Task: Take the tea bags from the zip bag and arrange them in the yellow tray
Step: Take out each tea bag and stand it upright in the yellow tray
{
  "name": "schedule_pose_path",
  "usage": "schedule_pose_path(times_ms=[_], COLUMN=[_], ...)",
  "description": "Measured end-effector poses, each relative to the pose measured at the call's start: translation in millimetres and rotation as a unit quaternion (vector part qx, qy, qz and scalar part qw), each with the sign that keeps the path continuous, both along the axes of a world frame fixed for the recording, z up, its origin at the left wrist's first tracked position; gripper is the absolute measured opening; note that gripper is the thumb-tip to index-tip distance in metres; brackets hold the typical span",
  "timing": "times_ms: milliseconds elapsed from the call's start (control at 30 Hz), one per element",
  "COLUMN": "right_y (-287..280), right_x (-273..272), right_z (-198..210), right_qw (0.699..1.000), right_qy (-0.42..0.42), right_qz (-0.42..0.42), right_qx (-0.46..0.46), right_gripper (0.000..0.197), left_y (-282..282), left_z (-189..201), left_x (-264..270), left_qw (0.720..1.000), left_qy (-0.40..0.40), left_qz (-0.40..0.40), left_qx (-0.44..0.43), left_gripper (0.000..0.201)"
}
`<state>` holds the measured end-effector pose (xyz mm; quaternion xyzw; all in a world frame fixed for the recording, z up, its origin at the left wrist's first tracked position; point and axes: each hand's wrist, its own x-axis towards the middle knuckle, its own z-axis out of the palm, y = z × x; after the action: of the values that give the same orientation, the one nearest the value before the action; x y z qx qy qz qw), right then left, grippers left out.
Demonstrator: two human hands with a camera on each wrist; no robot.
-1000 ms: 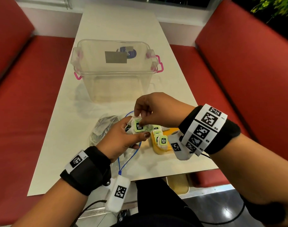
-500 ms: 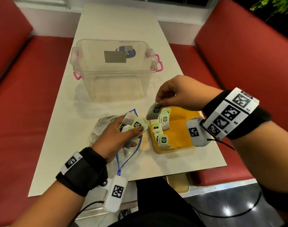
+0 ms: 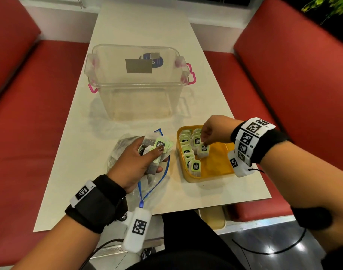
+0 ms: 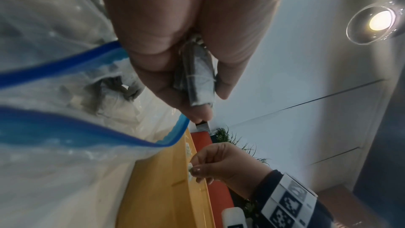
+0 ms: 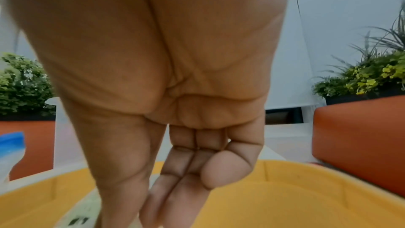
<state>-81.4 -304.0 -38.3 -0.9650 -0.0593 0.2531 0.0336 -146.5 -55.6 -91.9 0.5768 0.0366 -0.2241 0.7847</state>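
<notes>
My right hand (image 3: 215,131) pinches a tea bag (image 3: 203,151) upright inside the yellow tray (image 3: 217,166), beside its standing rows, while my left hand (image 3: 139,160) grips a bunch above the zip bag (image 3: 120,152) left of the tray; I judge a careless release could topple neighbours.

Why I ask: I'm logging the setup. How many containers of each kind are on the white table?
Clear plastic storage box with pink latches: 1
Clear zip bag with blue seal: 1
Yellow plastic tray: 1
Total: 3 containers
</notes>
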Motion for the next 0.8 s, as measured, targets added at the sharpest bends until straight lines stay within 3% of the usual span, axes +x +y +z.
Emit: schedule_pose_path(times_ms=[333, 500, 633, 800], right_y=[12, 10, 23, 51], right_x=[10, 9, -5, -23], right_z=[-8, 4, 30, 41], right_qw=[1.0, 0.997, 0.99, 0.973], right_qy=[-0.02, -0.071, -0.104, -0.045], right_qz=[0.0, -0.002, 0.006, 0.001], right_qx=[-0.018, -0.016, 0.098, 0.228], right_gripper=[0.017, 0.017, 0.017, 0.02], left_y=[0, -2, -5, -9], left_z=[1, 0, 4, 10], left_x=[-1, -1, -3, -4], left_qw=[1.0, 1.0, 1.0, 0.999], left_qy=[-0.005, -0.01, -0.021, -0.029], left_qz=[0.0, -0.002, -0.006, -0.005], left_qx=[0.008, 0.011, 0.0, -0.022], left_gripper=[0.036, 0.036, 0.036, 0.043])
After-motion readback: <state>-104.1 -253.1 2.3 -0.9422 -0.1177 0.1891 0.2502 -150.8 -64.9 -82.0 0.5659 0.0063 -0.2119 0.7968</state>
